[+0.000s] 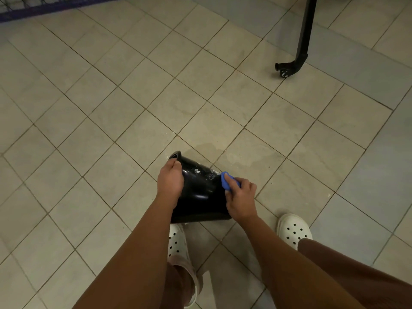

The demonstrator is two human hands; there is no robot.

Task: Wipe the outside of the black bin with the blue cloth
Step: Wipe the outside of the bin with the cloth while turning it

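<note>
1. Nearest, white clogs (294, 229) stand on the tiled floor (133, 97).
2. Just beyond, the black bin (200, 192) is tipped over, mouth facing away. The left hand (170, 181) curls its fingers over the far rim.
3. The right hand (242, 199) clutches the blue cloth (226, 181) against the bin's right side.
4. Open tiles stretch beyond, with a black metal leg (303, 41) far right.

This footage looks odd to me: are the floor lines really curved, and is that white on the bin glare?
Head view: the wide-angle lens slightly bows the grout lines of the beige tiled floor toward the edges, under dim warm light. Same view: the glossy black plastic bin carries one soft highlight, but the white flecks beside the blue cloth look like residue, not glare.
</note>
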